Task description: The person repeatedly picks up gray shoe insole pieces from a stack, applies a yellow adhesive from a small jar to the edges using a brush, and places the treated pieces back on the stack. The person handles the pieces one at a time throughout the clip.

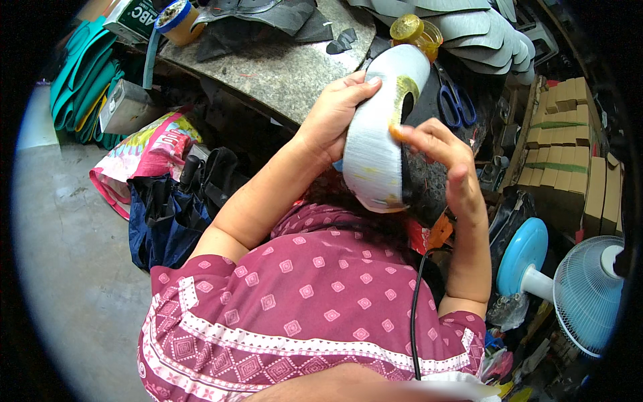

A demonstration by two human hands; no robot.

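Observation:
My left hand grips a curved grey shoe-upper piece by its left side, thumb on top, holding it up in front of my chest. Yellow smears, seemingly glue, mark the rim of its cutout and its lower part. My right hand has its index finger stretched to the piece's right edge, with orange-yellow stuff on the fingertip; the other fingers are loosely bent and hold nothing. Just beyond the piece stands a jar of yellow glue, with a yellow-coated round lid beside it. Scissors with blue handles lie to the right.
On the grey worktable lie black cut pieces and a blue-rimmed tub. Grey pieces are stacked far right. Cardboard boxes and a fan stand at right. Bags sit on the floor at left.

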